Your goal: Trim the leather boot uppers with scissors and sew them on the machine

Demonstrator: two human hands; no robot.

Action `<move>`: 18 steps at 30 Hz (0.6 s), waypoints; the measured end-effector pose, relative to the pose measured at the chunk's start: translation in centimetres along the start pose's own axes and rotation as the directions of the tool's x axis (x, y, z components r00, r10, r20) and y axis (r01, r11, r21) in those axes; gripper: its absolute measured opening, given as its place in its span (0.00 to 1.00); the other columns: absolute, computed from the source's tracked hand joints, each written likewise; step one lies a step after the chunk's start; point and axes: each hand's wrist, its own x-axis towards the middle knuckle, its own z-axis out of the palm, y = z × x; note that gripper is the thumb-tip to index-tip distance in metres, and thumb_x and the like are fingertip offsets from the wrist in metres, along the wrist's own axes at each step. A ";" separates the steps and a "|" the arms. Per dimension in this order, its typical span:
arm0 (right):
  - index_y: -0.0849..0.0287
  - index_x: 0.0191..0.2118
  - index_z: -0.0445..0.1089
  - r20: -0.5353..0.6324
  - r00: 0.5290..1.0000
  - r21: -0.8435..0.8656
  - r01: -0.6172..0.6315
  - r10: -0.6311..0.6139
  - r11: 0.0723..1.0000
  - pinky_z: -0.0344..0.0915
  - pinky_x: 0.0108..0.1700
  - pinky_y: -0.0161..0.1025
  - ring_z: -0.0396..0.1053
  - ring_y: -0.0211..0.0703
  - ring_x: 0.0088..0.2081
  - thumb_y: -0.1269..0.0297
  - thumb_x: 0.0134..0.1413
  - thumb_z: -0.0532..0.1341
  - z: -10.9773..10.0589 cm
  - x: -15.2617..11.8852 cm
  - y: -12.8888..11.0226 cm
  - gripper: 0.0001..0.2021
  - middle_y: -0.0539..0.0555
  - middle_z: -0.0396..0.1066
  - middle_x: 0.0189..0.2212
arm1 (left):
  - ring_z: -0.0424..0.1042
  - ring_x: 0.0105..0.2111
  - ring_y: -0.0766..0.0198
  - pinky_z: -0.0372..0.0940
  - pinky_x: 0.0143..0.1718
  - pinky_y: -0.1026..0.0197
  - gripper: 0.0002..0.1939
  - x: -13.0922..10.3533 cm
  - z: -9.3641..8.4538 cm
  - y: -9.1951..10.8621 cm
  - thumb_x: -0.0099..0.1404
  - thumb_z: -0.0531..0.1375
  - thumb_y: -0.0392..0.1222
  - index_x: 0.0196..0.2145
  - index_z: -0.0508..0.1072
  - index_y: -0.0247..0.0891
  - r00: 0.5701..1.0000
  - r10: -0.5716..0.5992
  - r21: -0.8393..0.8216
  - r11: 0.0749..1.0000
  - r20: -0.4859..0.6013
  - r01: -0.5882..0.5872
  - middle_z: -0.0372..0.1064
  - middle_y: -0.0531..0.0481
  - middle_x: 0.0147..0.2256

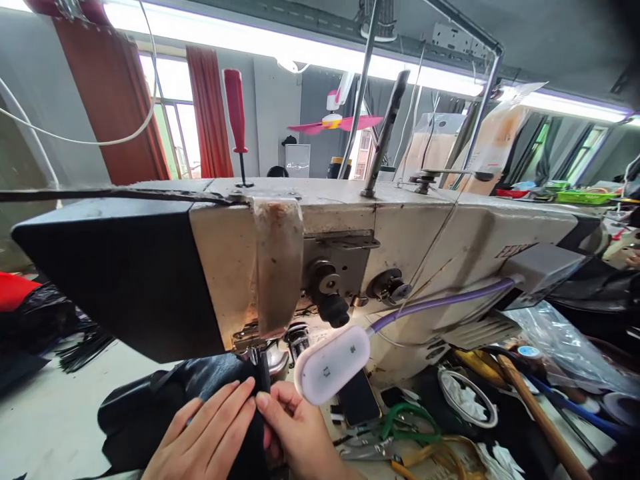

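Note:
A black leather-like piece [135,413] lies under the head of a sewing machine [225,267], its far end at the needle area, where the machine parts partly hide it. Flat on top of this piece rests my left hand [210,427], fingers stretched toward the needle area. Just to the right, my right hand [300,427] pinches the edge of the black piece between thumb and fingers. The two hands nearly touch at the fingertips. A white oval lamp [333,367] on a purple flexible neck hangs above my right hand.
Right of my hands lie a phone [361,399], green-handled scissors [410,423], a roll of tape [467,398] and a wooden-handled tool [540,413]. A red screwdriver [234,110] stands upright on the machine. Black strips [87,343] and dark material lie at the left.

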 end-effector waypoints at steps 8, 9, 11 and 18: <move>0.59 0.24 0.59 -0.079 0.993 0.028 0.091 -0.088 0.995 0.46 0.17 0.28 0.51 0.26 0.13 0.28 0.35 0.63 0.7 0.5 0.0 0.33 0.44 0.60 0.12 | 0.68 0.52 0.59 0.58 0.50 0.58 0.28 0.5 0.0 -1.8 0.65 0.54 0.58 0.56 0.69 0.40 0.992 0.116 0.037 0.993 -0.049 -0.114 0.71 0.51 0.55; 0.59 0.23 0.59 -0.099 0.990 0.032 0.101 -0.097 0.994 0.46 0.17 0.28 0.52 0.27 0.13 0.29 0.35 0.63 0.8 0.5 -0.1 0.33 0.45 0.60 0.13 | 0.69 0.52 0.58 0.58 0.50 0.57 0.27 0.5 -0.1 -1.7 0.65 0.54 0.58 0.56 0.68 0.41 0.996 0.081 0.017 0.997 -0.027 -0.081 0.71 0.51 0.55; 0.58 0.22 0.59 -0.142 0.984 0.035 0.112 -0.106 0.993 0.48 0.17 0.29 0.52 0.28 0.14 0.28 0.34 0.64 1.0 0.6 -0.2 0.33 0.45 0.60 0.12 | 0.69 0.52 0.56 0.58 0.51 0.54 0.27 0.6 -0.3 -1.6 0.66 0.53 0.56 0.57 0.67 0.42 1.000 0.020 -0.003 1.000 0.020 -0.020 0.69 0.50 0.56; 0.59 0.23 0.64 -0.313 0.944 0.023 0.118 -0.105 0.993 0.53 0.17 0.32 0.54 0.32 0.14 0.26 0.26 0.64 1.1 1.1 1.0 0.35 0.46 0.59 0.12 | 0.71 0.51 0.57 0.58 0.48 0.55 0.31 0.4 0.5 -3.1 0.60 0.58 0.56 0.59 0.65 0.44 0.990 0.140 0.069 0.988 0.003 -0.140 0.66 0.55 0.59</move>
